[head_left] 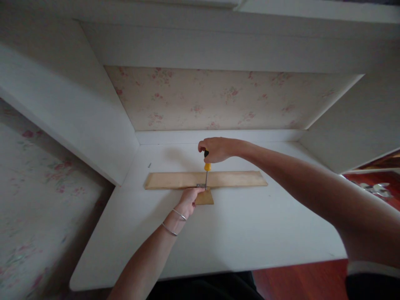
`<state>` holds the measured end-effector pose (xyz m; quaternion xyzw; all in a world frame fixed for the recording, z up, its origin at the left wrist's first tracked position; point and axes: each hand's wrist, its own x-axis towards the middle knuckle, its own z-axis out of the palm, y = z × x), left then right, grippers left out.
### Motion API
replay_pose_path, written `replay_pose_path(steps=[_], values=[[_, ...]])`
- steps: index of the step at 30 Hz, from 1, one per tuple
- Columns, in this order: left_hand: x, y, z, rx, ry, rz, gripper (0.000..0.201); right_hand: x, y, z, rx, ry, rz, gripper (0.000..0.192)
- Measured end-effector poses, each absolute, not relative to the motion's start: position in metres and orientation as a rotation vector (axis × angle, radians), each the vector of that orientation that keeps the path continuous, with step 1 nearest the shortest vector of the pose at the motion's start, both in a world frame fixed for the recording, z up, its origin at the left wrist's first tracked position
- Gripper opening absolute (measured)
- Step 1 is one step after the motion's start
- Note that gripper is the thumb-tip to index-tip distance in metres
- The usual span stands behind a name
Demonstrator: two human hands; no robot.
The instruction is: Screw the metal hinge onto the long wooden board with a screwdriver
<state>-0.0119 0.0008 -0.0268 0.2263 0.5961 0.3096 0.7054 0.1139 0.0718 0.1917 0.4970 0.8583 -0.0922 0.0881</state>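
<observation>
The right hand (218, 149) is curled round a yellow-and-black screwdriver (207, 167). The left hand (188, 196) pinches a short tan wooden board (205, 198), nearer the white desk's (256, 233) back edge.

A single head-worn camera looks out from above the near edge of the smooth, white, round-cornered worktop (265, 233), facing forward and down across it toward the back edge and the pale, pink-flowered wallpaper (187, 98) beyond. It is set far enough back for its wide view to take in the near left corner and the back edge together, with the bare left hand (188, 197) and bare right hand (218, 149) appearing small, close to the middle of the frame.
</observation>
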Motion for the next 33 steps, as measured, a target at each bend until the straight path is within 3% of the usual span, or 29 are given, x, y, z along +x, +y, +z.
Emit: replay_pose_path(steps=[6,9,13,19,24,29,33], values=[[-0.012,-0.001,-0.026,0.499,1.345,0.703,0.02,0.11,0.08,0.194,1.453,2.493,-0.166,0.034],[-0.012,-0.002,-0.022,0.498,1.347,0.706,0.02,0.11,0.082,0.194,1.329,2.573,-0.223,0.037],[-0.012,-0.003,-0.02,0.505,1.337,0.713,0.02,0.111,0.082,0.193,1.513,2.456,-0.113,0.04],[-0.013,-0.001,-0.027,0.536,1.317,0.721,0.026,0.112,0.082,0.197,1.348,2.516,-0.285,0.036],[-0.013,-0.002,-0.026,0.511,1.307,0.727,0.024,0.112,0.084,0.197,1.363,2.483,-0.237,0.034],[-0.012,-0.003,-0.021,0.512,1.327,0.733,0.023,0.112,0.08,0.204,1.386,2.414,-0.412,0.041],[-0.012,-0.002,-0.023,0.521,1.342,0.726,0.027,0.113,0.076,0.205,1.302,2.484,-0.344,0.035]])
